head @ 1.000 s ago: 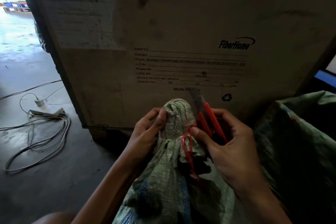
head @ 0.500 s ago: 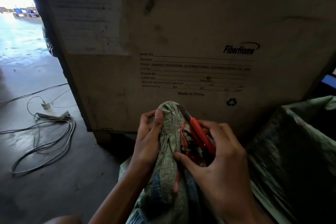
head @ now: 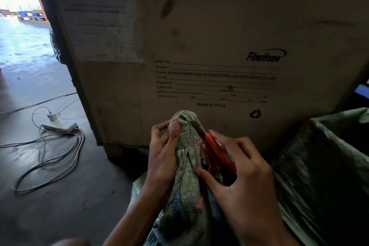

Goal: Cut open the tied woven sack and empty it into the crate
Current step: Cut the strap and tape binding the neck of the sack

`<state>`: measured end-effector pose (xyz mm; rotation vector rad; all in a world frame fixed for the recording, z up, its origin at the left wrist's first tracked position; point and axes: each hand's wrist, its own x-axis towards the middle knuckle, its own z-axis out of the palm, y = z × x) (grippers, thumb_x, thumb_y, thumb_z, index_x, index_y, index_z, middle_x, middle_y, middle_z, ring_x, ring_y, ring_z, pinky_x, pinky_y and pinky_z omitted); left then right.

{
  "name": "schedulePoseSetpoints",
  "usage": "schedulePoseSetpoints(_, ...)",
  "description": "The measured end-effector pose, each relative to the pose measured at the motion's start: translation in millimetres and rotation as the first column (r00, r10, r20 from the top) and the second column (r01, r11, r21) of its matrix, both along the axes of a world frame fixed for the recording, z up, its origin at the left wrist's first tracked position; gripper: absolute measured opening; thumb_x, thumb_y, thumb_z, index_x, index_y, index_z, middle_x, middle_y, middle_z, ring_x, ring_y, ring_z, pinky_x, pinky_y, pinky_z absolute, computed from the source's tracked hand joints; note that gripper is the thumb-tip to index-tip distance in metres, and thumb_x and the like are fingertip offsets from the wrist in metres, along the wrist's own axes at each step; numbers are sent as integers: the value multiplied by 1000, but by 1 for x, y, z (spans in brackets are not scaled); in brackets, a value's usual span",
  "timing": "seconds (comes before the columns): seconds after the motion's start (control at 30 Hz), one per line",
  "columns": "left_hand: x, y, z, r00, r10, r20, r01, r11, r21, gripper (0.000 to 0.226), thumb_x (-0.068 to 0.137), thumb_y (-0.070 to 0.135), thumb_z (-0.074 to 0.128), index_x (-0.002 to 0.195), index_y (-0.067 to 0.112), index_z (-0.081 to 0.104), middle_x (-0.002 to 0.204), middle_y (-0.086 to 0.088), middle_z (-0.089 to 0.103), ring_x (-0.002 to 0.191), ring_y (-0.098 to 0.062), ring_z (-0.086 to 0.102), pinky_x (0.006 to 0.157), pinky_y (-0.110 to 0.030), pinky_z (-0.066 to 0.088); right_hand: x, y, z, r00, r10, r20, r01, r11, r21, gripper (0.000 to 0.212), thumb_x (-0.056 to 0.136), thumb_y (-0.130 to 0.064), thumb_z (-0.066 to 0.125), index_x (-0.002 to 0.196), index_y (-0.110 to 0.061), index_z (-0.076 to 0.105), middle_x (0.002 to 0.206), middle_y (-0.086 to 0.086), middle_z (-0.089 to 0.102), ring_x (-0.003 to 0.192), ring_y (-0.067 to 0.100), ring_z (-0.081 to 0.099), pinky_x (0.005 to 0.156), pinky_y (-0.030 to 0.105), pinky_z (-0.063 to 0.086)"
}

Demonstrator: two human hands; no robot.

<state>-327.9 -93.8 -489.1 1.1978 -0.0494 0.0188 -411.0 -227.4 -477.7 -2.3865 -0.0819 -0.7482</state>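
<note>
A grey-green woven sack (head: 187, 168) stands in front of me, its neck bunched and bound with red plastic string (head: 206, 158). My left hand (head: 162, 152) grips the bunched neck from the left, thumb pressed near the top. My right hand (head: 237, 173) holds a red utility knife (head: 216, 151), its blade laid against the neck's right side just above the string. Behind stands a large plywood crate (head: 199, 36) printed with FiberHome shipping text; its top opening lies out of view.
A second dark green sack (head: 327, 166) stands at the right, close to my right hand. On the concrete floor at the left lie coiled grey cables (head: 50, 158) and a power strip (head: 60, 126). A bright doorway opens at the far left.
My right hand has brought the knife down from upright to slant against the sack's neck at the string. My left hand has slid higher up the neck.
</note>
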Motion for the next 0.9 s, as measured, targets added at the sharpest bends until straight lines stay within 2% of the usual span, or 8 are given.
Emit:
schedulePoseSetpoints(0.07, 1, 0, 0, 1000, 2, 4, -2, 1000, -6, 46, 92, 39, 56, 125, 8, 51, 92, -8, 79, 78, -13, 75, 67, -25, 62, -1, 0, -1, 1000, -10, 8, 10, 1000, 14, 79, 65, -43, 85, 136, -43, 52, 109, -13, 48, 99, 4, 59, 89, 19, 55)
schedulePoseSetpoints(0.17, 2, 2, -1, 1000, 7, 25, -7, 1000, 18, 52, 88, 42, 56, 125, 6, 50, 86, 0, 80, 77, -11, 75, 68, -26, 62, -1, -1, -1, 1000, -28, 0, 28, 1000, -4, 83, 63, -45, 84, 138, -44, 49, 111, -13, 46, 97, 1, 57, 88, 8, 48)
schedulePoseSetpoints(0.27, 2, 1, -2, 999, 6, 38, -6, 1000, 22, 44, 96, 36, 54, 124, 4, 50, 84, 2, 80, 75, -10, 75, 66, -24, 63, -1, -1, 0, 999, -35, -25, 35, 999, -11, 85, 63, -47, 84, 139, -45, 47, 111, -12, 45, 95, -1, 55, 83, -5, 37)
schedulePoseSetpoints(0.43, 2, 1, -2, 998, 4, 65, -5, 1000, 27, 40, 97, 34, 54, 121, 2, 50, 79, 1, 79, 70, -8, 74, 60, -21, 59, -1, -2, 2, 999, -25, -44, 25, 1000, -17, 88, 63, -46, 85, 141, -44, 45, 110, -12, 44, 93, -3, 54, 83, -13, 32)
schedulePoseSetpoints(0.53, 1, 1, -1, 997, 8, 74, -10, 999, 31, 45, 91, 38, 56, 119, 2, 51, 78, -2, 77, 69, -9, 74, 60, -22, 60, -1, -2, 3, 999, -28, -43, 27, 999, -39, 88, 63, -46, 84, 142, -42, 45, 111, -11, 44, 93, -2, 52, 82, -15, 29)
schedulePoseSetpoints(0.63, 2, 2, -3, 998, 9, 66, -10, 1000, 25, 39, 96, 33, 54, 118, 1, 51, 75, -2, 77, 68, -9, 73, 59, -22, 59, -1, -1, 4, 999, -34, -33, 33, 998, -51, 87, 63, -46, 85, 141, -40, 48, 110, -10, 44, 92, -2, 51, 82, -15, 29)
schedulePoseSetpoints(0.77, 3, 3, -5, 999, 5, 52, -7, 999, 37, 52, 89, 41, 57, 122, 2, 51, 82, -2, 78, 74, -11, 74, 64, -24, 61, -2, 0, 5, 998, -41, -45, 38, 996, -78, 86, 62, -46, 85, 141, -38, 50, 109, -9, 44, 91, -1, 52, 76, -14, 30)
schedulePoseSetpoints(0.9, 4, 2, -7, 999, -10, 43, 8, 999, 34, 53, 86, 43, 58, 121, 4, 52, 82, 0, 78, 76, -11, 75, 66, -25, 62, -3, 0, 6, 996, -35, -79, 28, 996, -89, 87, 63, -48, 84, 142, -40, 47, 109, -13, 39, 89, -4, 49, 75, -16, 27)
